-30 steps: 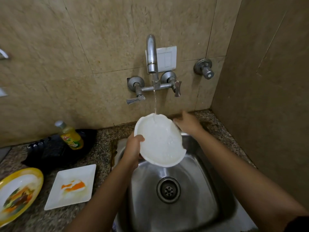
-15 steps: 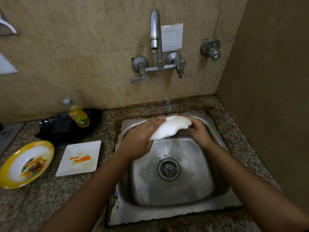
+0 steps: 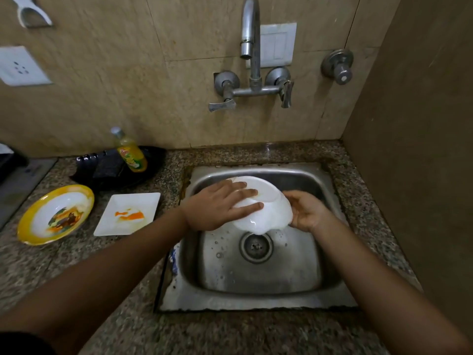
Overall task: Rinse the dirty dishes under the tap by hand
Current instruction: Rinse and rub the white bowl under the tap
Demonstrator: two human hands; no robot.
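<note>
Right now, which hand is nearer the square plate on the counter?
Left. The left hand lies flat on the round plate over the sink, just right of the square plate; the right hand holds that round plate's far edge, farther away.

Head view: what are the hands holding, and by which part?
White round plate: right hand grips its right rim, left hand presses flat on top.
</note>
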